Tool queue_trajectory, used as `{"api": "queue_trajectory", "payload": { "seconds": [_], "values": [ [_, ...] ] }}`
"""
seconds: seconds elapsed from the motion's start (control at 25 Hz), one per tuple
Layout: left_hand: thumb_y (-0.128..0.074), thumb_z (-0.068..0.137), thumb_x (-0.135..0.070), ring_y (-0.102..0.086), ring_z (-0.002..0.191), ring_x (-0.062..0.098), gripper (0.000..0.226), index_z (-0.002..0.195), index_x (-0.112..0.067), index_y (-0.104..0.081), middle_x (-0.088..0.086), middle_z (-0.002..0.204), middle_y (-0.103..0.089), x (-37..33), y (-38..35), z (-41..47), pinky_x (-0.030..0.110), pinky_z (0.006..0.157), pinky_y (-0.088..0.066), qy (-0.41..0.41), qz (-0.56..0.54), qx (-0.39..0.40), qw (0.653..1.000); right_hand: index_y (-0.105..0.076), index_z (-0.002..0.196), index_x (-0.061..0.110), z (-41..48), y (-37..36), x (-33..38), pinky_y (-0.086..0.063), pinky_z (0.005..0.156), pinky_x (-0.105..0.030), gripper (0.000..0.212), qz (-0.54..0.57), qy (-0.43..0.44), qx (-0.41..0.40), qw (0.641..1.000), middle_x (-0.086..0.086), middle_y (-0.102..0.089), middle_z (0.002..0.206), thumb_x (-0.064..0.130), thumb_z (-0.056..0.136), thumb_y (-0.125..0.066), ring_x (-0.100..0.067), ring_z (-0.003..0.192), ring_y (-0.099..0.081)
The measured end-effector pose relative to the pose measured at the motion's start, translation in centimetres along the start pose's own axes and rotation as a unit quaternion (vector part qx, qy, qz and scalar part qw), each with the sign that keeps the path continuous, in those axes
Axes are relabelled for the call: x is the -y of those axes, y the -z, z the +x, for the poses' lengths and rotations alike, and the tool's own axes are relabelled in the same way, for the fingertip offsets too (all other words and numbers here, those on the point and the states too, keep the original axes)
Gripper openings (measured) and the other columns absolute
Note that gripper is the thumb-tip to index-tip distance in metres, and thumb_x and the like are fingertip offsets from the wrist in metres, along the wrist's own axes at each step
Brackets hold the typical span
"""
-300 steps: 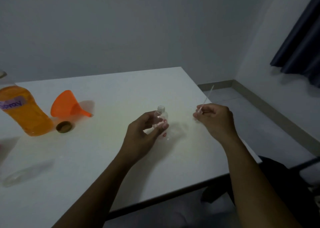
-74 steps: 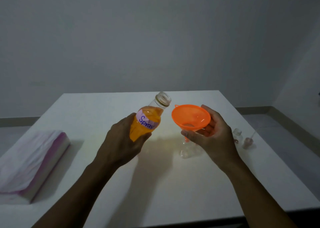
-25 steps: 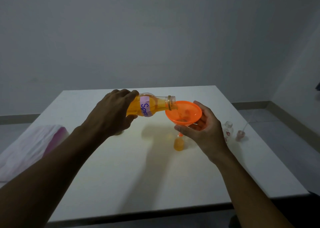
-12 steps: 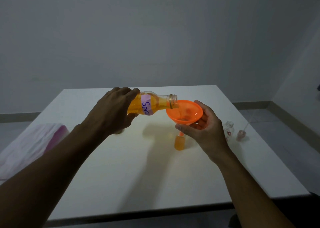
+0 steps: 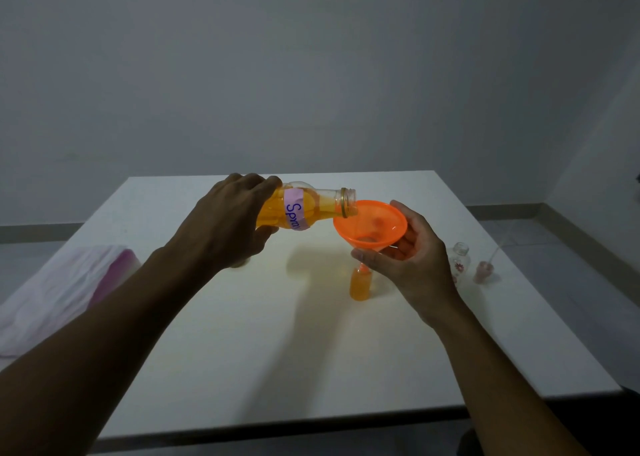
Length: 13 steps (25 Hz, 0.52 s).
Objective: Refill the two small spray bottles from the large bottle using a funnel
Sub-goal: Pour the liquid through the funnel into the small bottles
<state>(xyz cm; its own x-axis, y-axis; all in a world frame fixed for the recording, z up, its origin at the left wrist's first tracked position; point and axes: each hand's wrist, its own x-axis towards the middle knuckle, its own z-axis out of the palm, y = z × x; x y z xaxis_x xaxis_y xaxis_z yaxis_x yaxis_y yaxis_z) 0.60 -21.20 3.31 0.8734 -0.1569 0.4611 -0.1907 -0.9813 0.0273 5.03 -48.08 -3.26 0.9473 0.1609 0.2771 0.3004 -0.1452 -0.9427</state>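
Holding the large clear plastic bottle of orange liquid (image 5: 311, 209), labelled "Spray", in my left grip (image 5: 228, 227), fingers wrapped round its lower body. The bottle is tipped near horizontal, with its open mouth over the rim of the orange plastic funnel (image 5: 370, 225). My right grip (image 5: 412, 261) cups the funnel cone from below, fingers curled round it. The spout sits in the neck of a small clear spray bottle (image 5: 360, 284), upright on the white surface (image 5: 277, 351) and mostly full of orange. A second small clear bottle (image 5: 460, 259), uncapped, stands to the right, with a pinkish spray cap with tube (image 5: 483, 270) just beside it. A white-and-pink soft bundle (image 5: 62, 289) lies at the left edge.
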Motion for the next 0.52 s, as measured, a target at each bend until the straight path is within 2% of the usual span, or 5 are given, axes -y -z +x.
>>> {"api": "queue_trajectory", "payload": {
  "seconds": [0.12, 0.24, 0.36, 0.52],
  "values": [
    [-0.080, 0.074, -0.028, -0.058, 0.105, 0.033, 0.069, 0.134, -0.011, -0.050, 0.013, 0.121, -0.063, -0.02, 0.00, 0.06, 0.044, 0.082, -0.051, 0.004, -0.003, -0.002, 1.000, -0.042, 0.145, 0.029, -0.01, 0.00, 0.12, -0.059, 0.083, -0.022, 0.102, 0.002, 0.000, -0.001, 1.000, 0.007, -0.052, 0.140, 0.044, 0.055, -0.087, -0.014, 0.117, -0.059],
    [-0.078, 0.075, -0.029, -0.057, 0.104, 0.030, 0.065, 0.133, -0.014, -0.050, 0.010, 0.120, -0.063, -0.04, -0.21, 0.06, 0.041, 0.081, -0.050, 0.007, -0.014, -0.004, 1.000, -0.043, 0.145, 0.028, 0.01, 0.00, 0.14, -0.059, 0.087, -0.028, 0.101, 0.010, 0.000, 0.002, 1.000, 0.006, -0.053, 0.140, 0.043, 0.056, -0.087, -0.016, 0.119, -0.059],
    [-0.077, 0.075, -0.029, -0.057, 0.104, 0.029, 0.065, 0.132, -0.015, -0.050, 0.009, 0.119, -0.063, -0.20, -0.41, -0.01, 0.040, 0.080, -0.049, 0.003, -0.013, -0.005, 1.000, -0.043, 0.145, 0.027, 0.01, -0.01, 0.11, -0.059, 0.084, -0.022, 0.101, 0.014, 0.003, 0.004, 1.000, 0.006, -0.054, 0.138, 0.042, 0.055, -0.088, -0.013, 0.117, -0.060],
    [-0.079, 0.074, -0.027, -0.056, 0.108, 0.033, 0.071, 0.136, -0.012, -0.048, 0.013, 0.123, -0.061, -0.38, -0.38, 0.15, 0.045, 0.084, -0.050, 0.003, -0.001, -0.009, 1.000, -0.044, 0.145, 0.027, -0.05, 0.01, 0.14, -0.059, 0.082, -0.020, 0.102, 0.020, 0.004, 0.008, 1.000, 0.007, -0.054, 0.137, 0.041, 0.055, -0.088, -0.008, 0.115, -0.060]
  ]
}}
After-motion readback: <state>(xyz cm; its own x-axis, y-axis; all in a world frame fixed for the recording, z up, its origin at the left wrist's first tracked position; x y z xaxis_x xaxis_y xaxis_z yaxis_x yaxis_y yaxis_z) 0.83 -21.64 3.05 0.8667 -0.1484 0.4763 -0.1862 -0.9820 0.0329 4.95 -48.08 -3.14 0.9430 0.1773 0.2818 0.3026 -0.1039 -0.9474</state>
